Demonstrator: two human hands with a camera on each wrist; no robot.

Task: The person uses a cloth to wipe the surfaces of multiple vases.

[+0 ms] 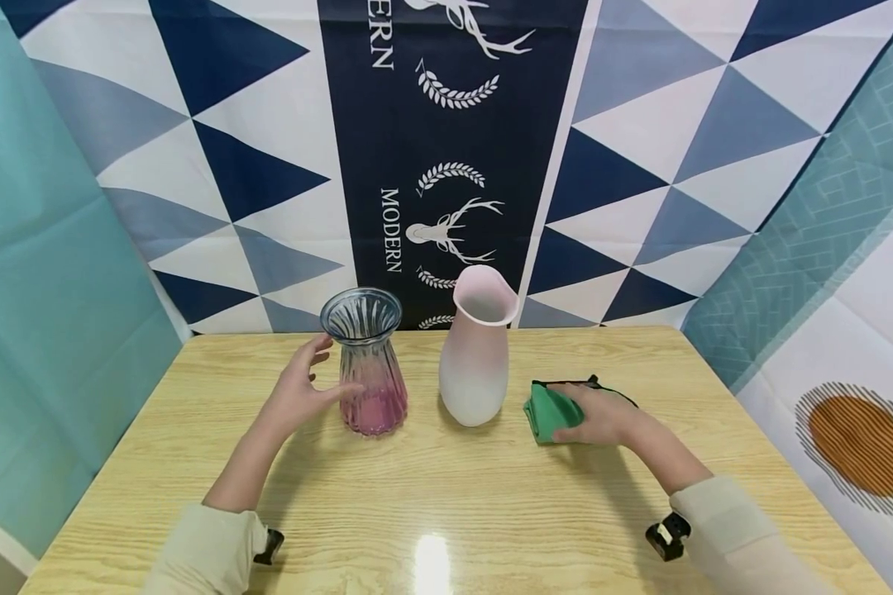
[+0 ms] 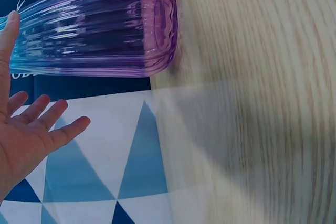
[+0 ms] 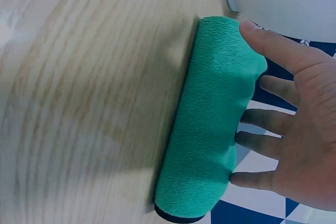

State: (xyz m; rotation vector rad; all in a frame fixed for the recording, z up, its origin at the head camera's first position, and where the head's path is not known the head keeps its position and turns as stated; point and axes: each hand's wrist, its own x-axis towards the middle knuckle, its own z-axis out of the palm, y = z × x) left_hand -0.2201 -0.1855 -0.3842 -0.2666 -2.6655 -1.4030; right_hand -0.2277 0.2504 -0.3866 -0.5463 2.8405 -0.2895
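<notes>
A ribbed glass vase point(image 1: 373, 384), blue at the flared mouth and pink-purple at the base, stands upright on the left of the table. Around its left side is my left hand point(image 1: 307, 384), thumb across the front, fingers spread. The left wrist view shows those fingers apart from the vase point(image 2: 105, 30). On the right lies a folded green cloth point(image 1: 554, 413) with a black edge. My right hand point(image 1: 599, 413) reaches over it, and in the right wrist view the thumb and fairly straight fingertips are right at the edges of the cloth point(image 3: 207, 114).
Between the hands stands a tall pink-and-white vase point(image 1: 476, 372) with a wavy rim. The wooden table point(image 1: 357, 512) ends at a patterned cloth backdrop point(image 1: 268, 165) behind the vases. A teal curtain point(image 1: 45, 248) hangs along the left side.
</notes>
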